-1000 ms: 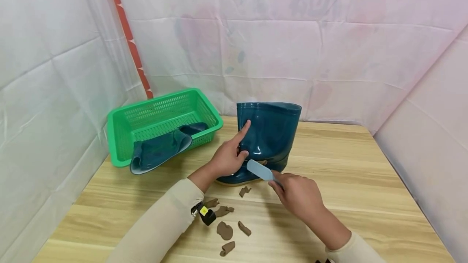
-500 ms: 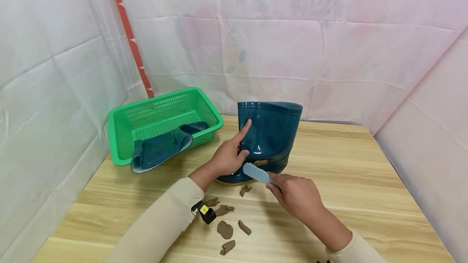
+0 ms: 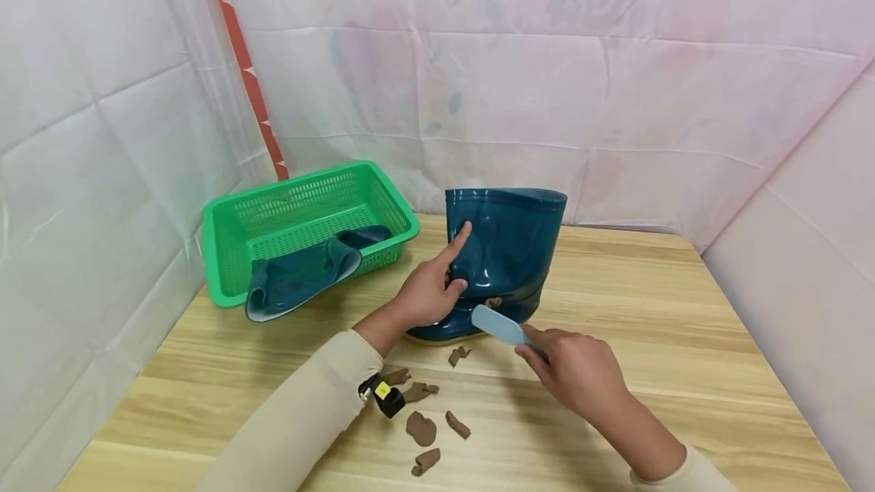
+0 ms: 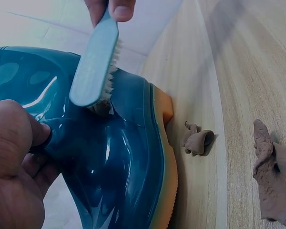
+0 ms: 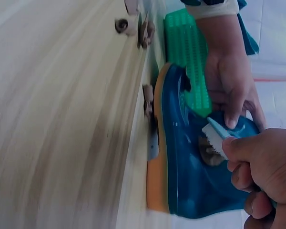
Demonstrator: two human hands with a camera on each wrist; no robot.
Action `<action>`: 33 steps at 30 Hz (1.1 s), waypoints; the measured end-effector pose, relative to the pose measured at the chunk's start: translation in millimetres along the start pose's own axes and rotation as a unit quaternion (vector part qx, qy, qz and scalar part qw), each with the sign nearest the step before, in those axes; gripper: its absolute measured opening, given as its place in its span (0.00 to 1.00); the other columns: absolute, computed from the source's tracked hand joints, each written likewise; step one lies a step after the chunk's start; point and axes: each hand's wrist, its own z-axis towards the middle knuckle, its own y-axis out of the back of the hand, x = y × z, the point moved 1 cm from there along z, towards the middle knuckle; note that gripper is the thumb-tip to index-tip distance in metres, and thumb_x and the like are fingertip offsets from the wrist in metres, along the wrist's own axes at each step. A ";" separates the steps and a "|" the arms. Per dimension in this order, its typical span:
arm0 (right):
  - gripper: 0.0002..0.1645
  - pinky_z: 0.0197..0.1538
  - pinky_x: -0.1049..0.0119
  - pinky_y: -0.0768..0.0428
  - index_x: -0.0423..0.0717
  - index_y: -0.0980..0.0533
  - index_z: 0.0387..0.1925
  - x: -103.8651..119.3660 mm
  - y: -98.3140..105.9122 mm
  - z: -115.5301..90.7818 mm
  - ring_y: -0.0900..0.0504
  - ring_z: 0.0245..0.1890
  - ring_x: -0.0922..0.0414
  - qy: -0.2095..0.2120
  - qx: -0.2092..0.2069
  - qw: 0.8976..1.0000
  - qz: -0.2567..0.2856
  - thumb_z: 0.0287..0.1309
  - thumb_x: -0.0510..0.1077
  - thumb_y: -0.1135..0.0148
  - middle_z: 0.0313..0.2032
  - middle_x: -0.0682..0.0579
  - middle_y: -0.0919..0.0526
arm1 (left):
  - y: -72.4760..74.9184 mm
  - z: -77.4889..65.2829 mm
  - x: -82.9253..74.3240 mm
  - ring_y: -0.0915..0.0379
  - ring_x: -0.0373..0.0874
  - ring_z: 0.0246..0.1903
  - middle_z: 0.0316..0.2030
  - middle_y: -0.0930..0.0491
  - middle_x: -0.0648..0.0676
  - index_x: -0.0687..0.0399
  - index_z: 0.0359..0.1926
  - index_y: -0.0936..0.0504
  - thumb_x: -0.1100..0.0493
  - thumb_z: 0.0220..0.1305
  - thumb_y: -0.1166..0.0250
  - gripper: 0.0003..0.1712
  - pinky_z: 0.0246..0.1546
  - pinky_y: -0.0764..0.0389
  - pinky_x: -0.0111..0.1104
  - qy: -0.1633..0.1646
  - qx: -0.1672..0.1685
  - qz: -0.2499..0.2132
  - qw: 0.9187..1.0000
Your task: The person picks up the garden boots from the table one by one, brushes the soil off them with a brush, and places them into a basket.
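Observation:
A glossy blue rain boot (image 3: 509, 241) with a tan sole stands on the wooden table, toe to the left. My left hand (image 3: 425, 293) holds it by the front of the ankle, index finger along the shaft and thumb pressing the side. My right hand (image 3: 581, 370) grips the handle of a light-blue brush (image 3: 497, 325). In the left wrist view its white bristles (image 4: 109, 78) are against the boot's side. A patch of brown clay-like mud (image 5: 210, 151) clings to the boot there, partly hidden by the brush.
A green plastic basket (image 3: 222, 264) stands at the back left, with a second blue boot (image 3: 301, 275) lying over its front rim. Several brown clay-like pieces (image 3: 421, 428) lie on the table (image 3: 649, 294) before the standing boot. White cloth walls (image 3: 506, 97) enclose the table's back and sides.
The brush in my right hand goes slightly left, then back right along the boot's side. The brown patch looks smaller than half a second ago. My left hand keeps its hold.

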 end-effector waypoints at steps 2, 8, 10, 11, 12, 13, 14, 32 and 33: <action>0.20 0.17 0.70 0.38 0.48 0.13 0.52 3.5 -3.1 1.9 0.35 0.16 0.68 0.013 -0.004 1.000 0.014 0.60 0.50 0.24 0.23 0.59 0.17 | 0.2 -0.5 0.0 0.33 0.45 0.16 0.14 0.32 0.52 0.14 0.79 0.68 0.60 0.75 0.38 0.56 0.19 0.33 0.35 -0.003 0.002 0.001 1.000; 0.20 0.16 0.70 0.37 0.47 0.13 0.52 4.3 -8.3 8.2 0.30 0.16 0.66 0.018 -0.019 1.000 -0.004 0.61 0.50 0.25 0.27 0.55 0.14 | 0.0 -1.4 0.1 0.34 0.44 0.16 0.14 0.33 0.51 0.16 0.80 0.67 0.60 0.75 0.38 0.55 0.19 0.34 0.34 -0.007 0.005 0.000 1.000; 0.19 0.15 0.68 0.39 0.47 0.13 0.52 -0.5 -6.4 6.3 0.33 0.15 0.66 0.002 -0.016 1.000 -0.017 0.61 0.49 0.26 0.25 0.56 0.15 | 0.0 -1.3 -0.4 0.35 0.44 0.16 0.14 0.33 0.51 0.17 0.80 0.67 0.61 0.75 0.38 0.55 0.20 0.35 0.35 -0.006 0.006 -0.001 1.000; 0.20 0.15 0.68 0.40 0.47 0.13 0.52 -3.3 -4.9 4.6 0.35 0.14 0.65 -0.006 -0.014 1.000 -0.021 0.61 0.49 0.26 0.23 0.56 0.16 | 0.1 -1.2 -0.7 0.35 0.44 0.16 0.14 0.33 0.51 0.17 0.80 0.67 0.61 0.75 0.38 0.55 0.20 0.35 0.34 -0.005 0.006 -0.001 1.000; 0.19 0.15 0.67 0.40 0.48 0.13 0.53 -6.1 -3.1 2.6 0.36 0.14 0.65 -0.014 -0.012 1.000 -0.023 0.61 0.49 0.26 0.23 0.56 0.17 | 0.0 -1.0 -0.9 0.35 0.44 0.16 0.14 0.33 0.51 0.17 0.80 0.67 0.61 0.75 0.38 0.55 0.20 0.35 0.34 -0.003 0.006 -0.001 1.000; 0.19 0.15 0.67 0.41 0.48 0.13 0.53 -8.6 -1.1 0.5 0.37 0.14 0.65 -0.020 -0.009 0.999 -0.024 0.61 0.49 0.26 0.22 0.57 0.18 | 0.1 -0.8 -1.2 0.34 0.44 0.16 0.14 0.33 0.51 0.17 0.80 0.67 0.61 0.75 0.38 0.55 0.20 0.35 0.34 -0.001 0.006 -0.002 1.000; 0.19 0.15 0.66 0.41 0.48 0.13 0.53 -10.7 1.0 -1.3 0.38 0.14 0.65 -0.026 -0.008 0.999 -0.023 0.61 0.49 0.26 0.22 0.58 0.18 | 0.1 -0.6 -1.3 0.34 0.44 0.16 0.14 0.33 0.51 0.16 0.80 0.67 0.61 0.75 0.38 0.55 0.19 0.34 0.34 0.002 0.006 -0.002 1.000; 0.21 0.16 0.66 0.42 0.48 0.14 0.55 -5.8 6.3 0.9 0.40 0.13 0.66 -0.034 -0.007 0.999 0.040 0.63 0.51 0.28 0.17 0.63 0.24 | 2.2 -2.1 -1.1 0.35 0.45 0.15 0.14 0.33 0.52 0.15 0.79 0.67 0.61 0.75 0.38 0.55 0.19 0.35 0.35 0.001 0.003 -0.009 1.000; 0.21 0.17 0.66 0.42 0.48 0.14 0.56 -6.9 6.5 0.1 0.40 0.13 0.65 -0.042 -0.001 0.998 0.042 0.64 0.51 0.28 0.16 0.64 0.27 | 2.1 -2.1 -0.9 0.35 0.45 0.15 0.14 0.33 0.52 0.14 0.79 0.67 0.61 0.75 0.38 0.55 0.19 0.35 0.35 0.002 0.002 -0.007 1.000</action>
